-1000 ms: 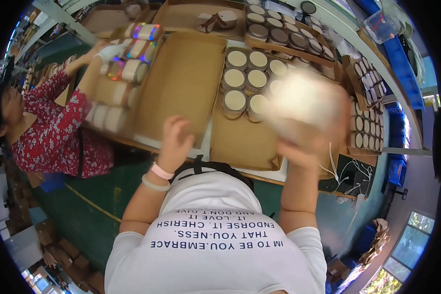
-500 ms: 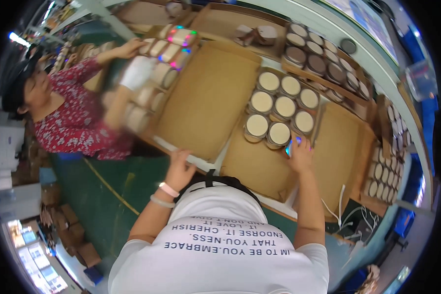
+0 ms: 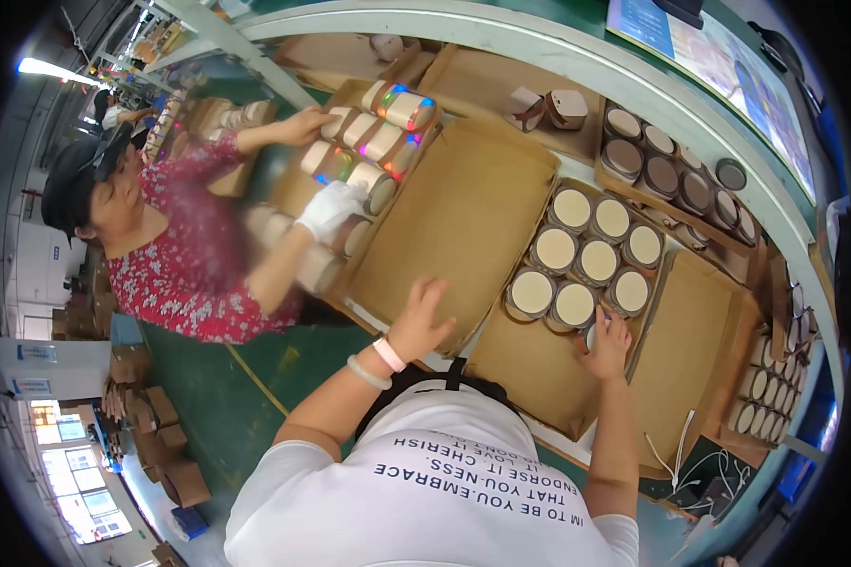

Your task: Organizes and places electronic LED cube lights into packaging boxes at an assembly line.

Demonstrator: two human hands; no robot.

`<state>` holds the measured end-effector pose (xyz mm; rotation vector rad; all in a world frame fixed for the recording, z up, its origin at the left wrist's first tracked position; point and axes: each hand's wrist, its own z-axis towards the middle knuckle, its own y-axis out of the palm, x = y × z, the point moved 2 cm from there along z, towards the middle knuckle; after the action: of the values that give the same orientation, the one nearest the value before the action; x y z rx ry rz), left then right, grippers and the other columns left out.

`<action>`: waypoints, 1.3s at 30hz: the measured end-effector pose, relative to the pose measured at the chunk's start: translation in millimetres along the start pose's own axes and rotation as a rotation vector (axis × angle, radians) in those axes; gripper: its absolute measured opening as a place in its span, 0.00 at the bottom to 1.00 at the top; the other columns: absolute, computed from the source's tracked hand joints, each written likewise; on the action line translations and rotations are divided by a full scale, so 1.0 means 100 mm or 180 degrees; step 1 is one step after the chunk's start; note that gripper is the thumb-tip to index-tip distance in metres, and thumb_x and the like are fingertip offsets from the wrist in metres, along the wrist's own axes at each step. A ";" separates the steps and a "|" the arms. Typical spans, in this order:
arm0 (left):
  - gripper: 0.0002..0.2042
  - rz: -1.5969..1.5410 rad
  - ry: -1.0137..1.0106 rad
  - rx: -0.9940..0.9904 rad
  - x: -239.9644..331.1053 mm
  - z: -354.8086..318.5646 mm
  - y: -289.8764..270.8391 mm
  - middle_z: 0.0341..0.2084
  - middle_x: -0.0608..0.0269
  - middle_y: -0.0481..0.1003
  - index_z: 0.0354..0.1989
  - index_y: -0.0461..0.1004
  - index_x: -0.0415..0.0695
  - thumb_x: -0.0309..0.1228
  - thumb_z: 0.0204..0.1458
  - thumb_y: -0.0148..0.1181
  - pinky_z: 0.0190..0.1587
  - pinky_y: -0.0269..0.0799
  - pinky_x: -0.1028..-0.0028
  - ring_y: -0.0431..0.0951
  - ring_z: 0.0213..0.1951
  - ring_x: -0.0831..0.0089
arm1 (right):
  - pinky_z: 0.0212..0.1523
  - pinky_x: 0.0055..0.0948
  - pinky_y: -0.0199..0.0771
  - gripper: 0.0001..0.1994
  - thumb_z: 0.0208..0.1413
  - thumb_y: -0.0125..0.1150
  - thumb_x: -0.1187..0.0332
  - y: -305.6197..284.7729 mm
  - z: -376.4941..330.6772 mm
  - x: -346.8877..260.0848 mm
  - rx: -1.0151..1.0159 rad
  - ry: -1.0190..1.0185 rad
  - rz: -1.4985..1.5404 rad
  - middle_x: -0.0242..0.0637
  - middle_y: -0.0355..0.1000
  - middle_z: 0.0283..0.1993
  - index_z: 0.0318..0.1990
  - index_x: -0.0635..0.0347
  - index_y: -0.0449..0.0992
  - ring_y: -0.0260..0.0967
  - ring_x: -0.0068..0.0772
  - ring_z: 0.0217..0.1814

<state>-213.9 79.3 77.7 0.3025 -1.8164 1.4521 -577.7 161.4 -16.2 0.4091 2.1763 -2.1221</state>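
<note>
From my remote seat: right hand (image 3: 611, 342) has fingers curled round a mostly hidden cylinder (image 3: 590, 338), in the cardboard tray (image 3: 529, 364) just beside the cream-topped cylinders (image 3: 575, 304). Left hand (image 3: 420, 326) holds nothing, fingers loosely spread at the neighbouring tray (image 3: 444, 208). I judge the piece light, stiff-walled, a little slippery, possibly fragile; I'd grip the side wall, sparing the flat ends.

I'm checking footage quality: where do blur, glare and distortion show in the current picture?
Head view: pale cylinders beside the co-worker's forearm look smeared, while the right hand and cream-topped round containers are fairly sharp; the ceiling tube light glares white; the metal shelf rail bows with the fisheye.
</note>
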 end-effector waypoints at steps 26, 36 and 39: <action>0.36 0.1097 -0.1732 0.0695 -1.57 3.64 -1.73 0.49 0.47 0.71 0.47 0.71 0.37 0.57 0.38 0.61 0.51 0.69 0.62 0.71 0.52 0.55 | 0.65 0.47 0.50 0.45 0.34 0.66 0.77 -0.03 -0.76 -0.72 0.0103 0.1757 0.0500 0.60 0.42 0.65 0.65 0.56 0.50 0.41 0.63 0.68; 0.35 0.0070 -0.0552 0.3250 -0.56 2.99 -1.65 0.42 0.41 0.63 0.49 0.61 0.34 0.37 0.32 0.71 0.49 0.66 0.59 0.67 0.44 0.47 | 0.63 0.42 0.54 0.37 0.40 0.61 0.81 -0.67 -0.57 -1.19 0.0415 0.1194 0.1300 0.52 0.54 0.61 0.62 0.59 0.54 0.51 0.54 0.64; 0.33 -0.0419 0.0531 0.3039 0.28 2.21 -1.33 0.44 0.42 0.61 0.48 0.61 0.37 0.29 0.30 0.70 0.49 0.64 0.59 0.64 0.45 0.49 | 0.60 0.34 0.61 0.36 0.44 0.53 0.86 -0.83 -0.30 -1.48 0.0585 0.0739 0.2248 0.42 0.53 0.62 0.63 0.58 0.53 0.54 0.39 0.65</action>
<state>-243.6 -156.5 182.6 0.7202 -0.8423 2.0833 -451.8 170.0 100.4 1.2701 1.5653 -1.9125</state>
